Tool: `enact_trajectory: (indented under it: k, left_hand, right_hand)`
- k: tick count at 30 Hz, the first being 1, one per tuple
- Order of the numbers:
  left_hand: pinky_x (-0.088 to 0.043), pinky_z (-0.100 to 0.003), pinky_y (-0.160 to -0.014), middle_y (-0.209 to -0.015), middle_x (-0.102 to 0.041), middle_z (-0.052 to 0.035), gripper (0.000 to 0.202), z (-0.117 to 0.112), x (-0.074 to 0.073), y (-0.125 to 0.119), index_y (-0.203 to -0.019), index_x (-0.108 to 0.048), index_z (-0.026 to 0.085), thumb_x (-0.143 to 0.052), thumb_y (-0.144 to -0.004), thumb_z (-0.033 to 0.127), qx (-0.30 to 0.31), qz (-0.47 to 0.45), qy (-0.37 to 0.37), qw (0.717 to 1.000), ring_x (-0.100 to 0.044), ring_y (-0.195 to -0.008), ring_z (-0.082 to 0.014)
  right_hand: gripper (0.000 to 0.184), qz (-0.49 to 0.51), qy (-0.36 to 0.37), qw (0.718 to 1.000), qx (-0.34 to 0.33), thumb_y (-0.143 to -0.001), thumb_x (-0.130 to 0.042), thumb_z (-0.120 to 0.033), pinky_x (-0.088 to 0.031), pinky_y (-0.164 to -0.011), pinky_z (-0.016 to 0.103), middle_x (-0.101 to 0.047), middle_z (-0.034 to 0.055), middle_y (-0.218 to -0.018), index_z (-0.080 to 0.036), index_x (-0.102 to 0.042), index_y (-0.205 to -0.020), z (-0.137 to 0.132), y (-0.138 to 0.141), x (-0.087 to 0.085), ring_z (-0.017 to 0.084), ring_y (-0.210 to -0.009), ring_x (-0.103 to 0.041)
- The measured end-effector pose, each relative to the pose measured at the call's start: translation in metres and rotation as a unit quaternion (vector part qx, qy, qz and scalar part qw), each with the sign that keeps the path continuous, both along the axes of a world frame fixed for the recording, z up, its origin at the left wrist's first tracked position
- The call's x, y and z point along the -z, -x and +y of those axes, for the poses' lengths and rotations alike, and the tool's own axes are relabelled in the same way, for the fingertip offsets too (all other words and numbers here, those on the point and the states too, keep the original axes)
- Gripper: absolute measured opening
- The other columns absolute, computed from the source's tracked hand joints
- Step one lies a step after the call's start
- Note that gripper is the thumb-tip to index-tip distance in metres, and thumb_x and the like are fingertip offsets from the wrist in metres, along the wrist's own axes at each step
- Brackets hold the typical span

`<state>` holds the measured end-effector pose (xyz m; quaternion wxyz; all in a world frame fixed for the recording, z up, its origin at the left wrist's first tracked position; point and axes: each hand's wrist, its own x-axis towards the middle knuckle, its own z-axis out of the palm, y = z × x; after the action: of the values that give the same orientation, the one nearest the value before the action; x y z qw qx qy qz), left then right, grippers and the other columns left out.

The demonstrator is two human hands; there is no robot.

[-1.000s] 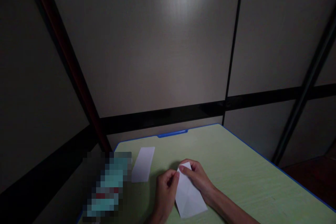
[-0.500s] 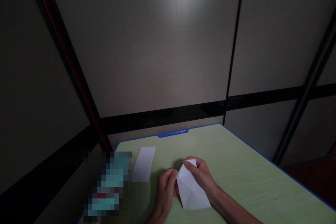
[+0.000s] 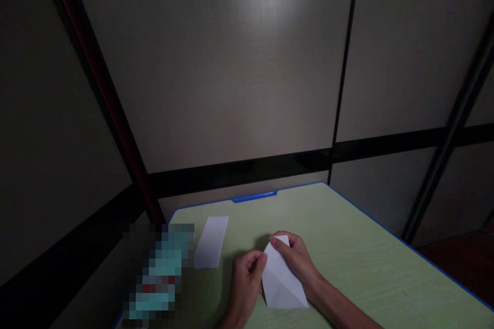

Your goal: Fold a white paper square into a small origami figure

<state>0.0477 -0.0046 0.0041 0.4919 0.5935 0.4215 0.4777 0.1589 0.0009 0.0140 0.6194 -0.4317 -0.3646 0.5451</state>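
A creased white paper [image 3: 281, 280] is lifted slightly above the green table [image 3: 358, 267] between both hands. My right hand [image 3: 299, 262] curls round its far end, fingertips pinching the top edge. My left hand [image 3: 247, 280] is closed on the paper's left edge, thumb and fingers pressed to it. Diagonal fold lines cross the sheet.
A second white strip of paper [image 3: 211, 242] lies flat to the left. A blurred teal object [image 3: 160, 272] sits at the table's left edge. The table has a blue rim [image 3: 254, 196] and stands against panelled walls with dark rails.
The paper has been raised and tilted a little off the table, and my left fingers have shifted along its left edge. My right hand has stayed on the far end.
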Motion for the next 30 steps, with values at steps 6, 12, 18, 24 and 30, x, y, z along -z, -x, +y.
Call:
enact_trajectory:
  k: [6,12,18,24,30]
  left_hand:
    - [-0.023,-0.015,-0.03,-0.038,-0.032,0.0072,0.029,-0.0001,-0.0014,0.002,-0.048,-0.043,0.014,-0.046,-0.063,0.038,-0.001,0.005,-0.002,1.0,-0.032,-0.032,-0.0049]
    - [-0.023,-0.015,-0.03,-0.039,-0.032,0.007,0.031,-0.002,-0.0029,0.0019,-0.047,-0.041,0.015,-0.046,-0.063,0.041,0.001,-0.003,0.002,1.0,-0.033,-0.034,-0.0053]
    - [-0.022,-0.015,-0.03,-0.038,-0.032,0.0072,0.029,-0.0016,-0.0021,0.0031,-0.048,-0.043,0.014,-0.047,-0.063,0.038,0.004,-0.003,-0.006,1.0,-0.032,-0.033,-0.0051]
    - [-0.022,-0.016,-0.031,-0.039,-0.033,0.0068,0.026,-0.0028,-0.0025,0.0042,-0.047,-0.042,0.015,-0.047,-0.063,0.035,0.01,-0.001,-0.003,1.0,-0.032,-0.034,-0.0051]
    - [-0.025,-0.016,-0.036,-0.042,-0.035,0.0059,0.026,-0.0017,-0.0061,0.0034,-0.047,-0.041,0.015,-0.05,-0.061,0.034,0.0,-0.009,-0.014,1.0,-0.034,-0.039,-0.0063]
  right_hand:
    - [0.019,-0.001,0.006,1.0,-0.017,-0.052,-0.062,-0.027,-0.029,-0.034,0.017,-0.048,-0.005,-0.039,-0.012,-0.05,-0.054,-0.0017,0.0009,0.0,0.006,-0.034,-0.04]
    - [0.018,-0.021,-0.005,0.998,-0.056,-0.047,-0.065,-0.023,-0.029,-0.034,0.017,-0.048,-0.0048,-0.04,-0.011,-0.051,-0.051,-0.0051,0.0019,-0.0021,0.005,-0.035,-0.04]
    - [0.023,-0.001,-0.005,0.998,-0.058,-0.051,-0.062,-0.028,-0.026,-0.033,0.017,-0.043,-0.0064,-0.037,-0.013,-0.046,-0.047,-0.0055,0.0022,-0.0056,0.005,-0.033,-0.038]
    - [0.028,0.042,0.013,0.998,-0.04,-0.059,-0.055,-0.035,-0.023,-0.033,0.017,-0.042,-0.0056,-0.035,-0.012,-0.047,-0.046,-0.0023,0.0012,-0.0033,0.004,-0.031,-0.034]
    - [0.029,0.031,0.008,0.998,-0.06,-0.058,-0.056,-0.037,-0.022,-0.033,0.017,-0.043,-0.0055,-0.036,-0.012,-0.048,-0.046,-0.0018,0.0023,-0.0004,0.004,-0.031,-0.035]
